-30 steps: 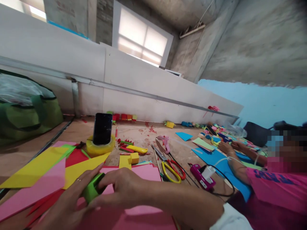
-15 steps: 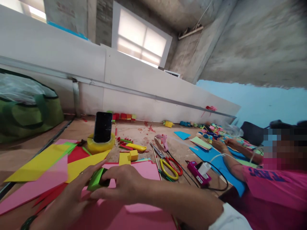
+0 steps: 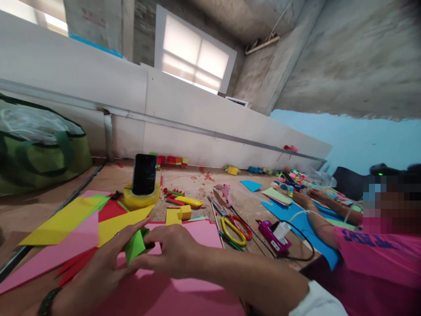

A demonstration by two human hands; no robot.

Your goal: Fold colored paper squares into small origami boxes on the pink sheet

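A folded green paper box (image 3: 135, 245), open on its right side, is held between both hands above pink sheets (image 3: 197, 298). My left hand (image 3: 108, 256) grips its left side, with the thumb low and the fingers behind. From the right, my right hand (image 3: 171, 250) pinches the box, its index finger at the open side. Beyond the hands lie a small yellow paper cube (image 3: 186, 212) on a yellow piece and a yellow craft knife (image 3: 189, 201). Scissors (image 3: 232, 224) with red and yellow handles rest to the right of my right hand.
A phone (image 3: 144, 174) leans on a yellow tape roll (image 3: 141, 197). Yellow paper (image 3: 62, 219) lies at left. A pink glue gun (image 3: 226, 194) and purple power strip (image 3: 274, 237) with cables are at right. A co-worker's hands (image 3: 302, 199) work beyond blue sheets (image 3: 296, 221).
The green box has turned slightly between my hands, showing more of its bright face. The whole view has shifted a little; both hands keep their hold.
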